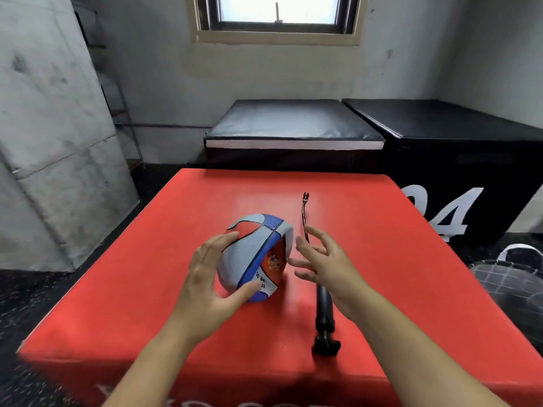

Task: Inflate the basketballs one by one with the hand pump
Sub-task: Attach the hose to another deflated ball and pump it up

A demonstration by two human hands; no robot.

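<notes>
A deflated, caved-in basketball (pixel 253 254) in grey, blue and red lies near the middle of the red padded box (pixel 152 259). My left hand (pixel 207 277) cups its left side, fingers spread and thumb touching the lower front. My right hand (pixel 320 259) hovers just right of the ball with fingers spread, holding nothing. The black hand pump (pixel 324 318) lies on the box under my right wrist, handle toward me. Its thin hose (pixel 304 212) runs away to a nozzle at the far end.
Two black padded boxes (pixel 293 127) stand behind the red one, the right one marked with white digits. A concrete pillar (pixel 53 142) rises at the left. A mesh bag (pixel 508 277) sits on the dark floor at the right.
</notes>
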